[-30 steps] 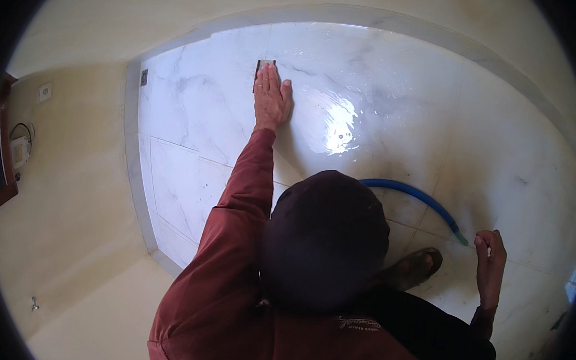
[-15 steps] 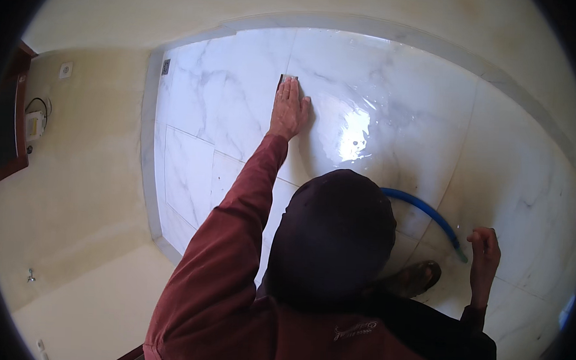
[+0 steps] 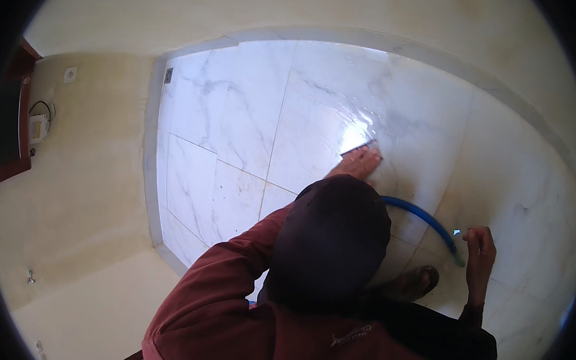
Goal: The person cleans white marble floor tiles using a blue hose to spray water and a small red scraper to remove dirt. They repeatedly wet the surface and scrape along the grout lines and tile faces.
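Note:
On the wet, white marble-patterned floor (image 3: 242,122), my left hand (image 3: 356,164) is pressed over a flat, dark-edged pad (image 3: 372,147). Only the pad's front edge shows past the fingertips, so its exact kind cannot be made out. My right hand (image 3: 481,252) hangs at the right with its fingers loosely curled, and no object shows in them. A blue hose (image 3: 420,214) lies on the tiles and its paler end sits just left of that hand. A dark cap (image 3: 336,248) hides the left wrist and the floor behind it.
A pale wall (image 3: 349,7) with a grey marble skirting (image 3: 405,48) curves along the far side. At the left, a small floor drain (image 3: 168,76) sits by the corner. A tap (image 3: 31,276) and a white socket (image 3: 70,75) are on the left wall. A sandalled foot (image 3: 423,281) stands near the hose.
My left hand has come back nearer and swept right with the pad, from the far middle to beside the bright reflection. My right hand and the hose are almost where they were.

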Motion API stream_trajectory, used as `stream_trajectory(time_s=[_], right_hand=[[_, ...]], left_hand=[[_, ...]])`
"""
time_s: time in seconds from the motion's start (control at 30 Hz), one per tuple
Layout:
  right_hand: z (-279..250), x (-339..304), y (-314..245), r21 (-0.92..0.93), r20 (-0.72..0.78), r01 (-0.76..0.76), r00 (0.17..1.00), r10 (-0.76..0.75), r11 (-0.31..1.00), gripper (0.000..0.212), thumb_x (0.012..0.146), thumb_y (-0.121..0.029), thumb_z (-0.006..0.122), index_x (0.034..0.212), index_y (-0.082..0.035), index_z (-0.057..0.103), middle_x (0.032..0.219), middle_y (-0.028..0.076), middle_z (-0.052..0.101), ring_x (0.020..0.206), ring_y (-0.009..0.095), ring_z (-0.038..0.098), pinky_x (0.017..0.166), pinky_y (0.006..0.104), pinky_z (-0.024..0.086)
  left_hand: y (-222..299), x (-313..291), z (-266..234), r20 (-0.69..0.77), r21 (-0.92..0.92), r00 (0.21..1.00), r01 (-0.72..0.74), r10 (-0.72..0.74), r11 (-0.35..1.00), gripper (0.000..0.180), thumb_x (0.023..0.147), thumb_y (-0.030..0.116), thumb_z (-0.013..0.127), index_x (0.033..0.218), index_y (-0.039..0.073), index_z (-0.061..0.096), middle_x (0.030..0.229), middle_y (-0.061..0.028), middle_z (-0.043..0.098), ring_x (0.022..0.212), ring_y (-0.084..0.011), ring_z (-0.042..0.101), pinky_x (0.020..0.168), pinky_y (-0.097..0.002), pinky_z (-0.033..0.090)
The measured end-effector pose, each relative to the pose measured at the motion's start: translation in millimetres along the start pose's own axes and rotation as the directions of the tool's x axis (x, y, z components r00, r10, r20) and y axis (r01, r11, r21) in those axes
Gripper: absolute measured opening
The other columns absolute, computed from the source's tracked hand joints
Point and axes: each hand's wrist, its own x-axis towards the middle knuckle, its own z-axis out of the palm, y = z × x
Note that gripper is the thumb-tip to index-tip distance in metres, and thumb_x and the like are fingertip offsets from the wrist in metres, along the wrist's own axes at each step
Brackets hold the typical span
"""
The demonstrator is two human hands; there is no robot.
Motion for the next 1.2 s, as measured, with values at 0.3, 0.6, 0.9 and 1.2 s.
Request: stream_trajectory(time_s=[0.3, 0.6, 0.9, 1.2], right_hand=[[-12, 4, -26, -0.109, -0.081, -0.001, 0.997, -0.008, 0.994, 0.018, 0.102, -0.019, 0.063, 0.101, -0.002, 0.064, 0.091, 0.004, 0.062, 0.086, 0.013, 0.058, 0.083, 0.0284, 0.046], [1, 26, -28, -0.020, -0.107, 0.072, 0.992, -0.074, 0.997, 0.017, 0.102, -0.018, 0.062, 0.102, -0.001, 0.065, 0.092, 0.005, 0.065, 0.087, 0.014, 0.060, 0.082, 0.0298, 0.047], [10, 24, -5, 0.148, -0.123, 0.092, 0.990, -0.074, 0.985, 0.012, 0.102, -0.015, 0.062, 0.105, -0.003, 0.065, 0.090, 0.002, 0.065, 0.087, 0.010, 0.060, 0.082, 0.0266, 0.047], [20, 41, 0, 0.366, -0.178, 0.159, 0.979, -0.099, 0.917, 0.015, 0.103, -0.016, 0.062, 0.104, -0.001, 0.065, 0.089, 0.002, 0.065, 0.086, 0.010, 0.061, 0.080, 0.0273, 0.049]], left_hand=[[-55, 152, -44, -0.442, 0.233, 0.893, 0.021, 0.087, 0.972, 0.052, 0.105, 0.027, 0.049, 0.149, 0.000, 0.047, 0.158, -0.0204, 0.044, 0.148, -0.0364, 0.038, 0.123, -0.0459, 0.027], [-63, 131, -58, -0.417, 0.336, 0.909, 0.173, -0.018, 0.926, 0.061, 0.100, 0.028, 0.056, 0.151, -0.005, 0.042, 0.158, -0.0236, 0.042, 0.149, -0.0398, 0.035, 0.125, -0.0469, 0.025], [-77, 137, -48, -0.411, 0.262, 0.911, 0.068, 0.047, 0.963, 0.069, 0.103, 0.038, 0.048, 0.154, -0.008, 0.035, 0.159, -0.0315, 0.035, 0.150, -0.0469, 0.030, 0.126, -0.0500, 0.020], [26, 242, 14, -0.279, 0.162, 0.955, -0.057, 0.101, 0.985, 0.072, 0.105, 0.045, 0.042, 0.152, -0.009, 0.037, 0.157, -0.0352, 0.035, 0.151, -0.0460, 0.026, 0.127, -0.0522, 0.014]])
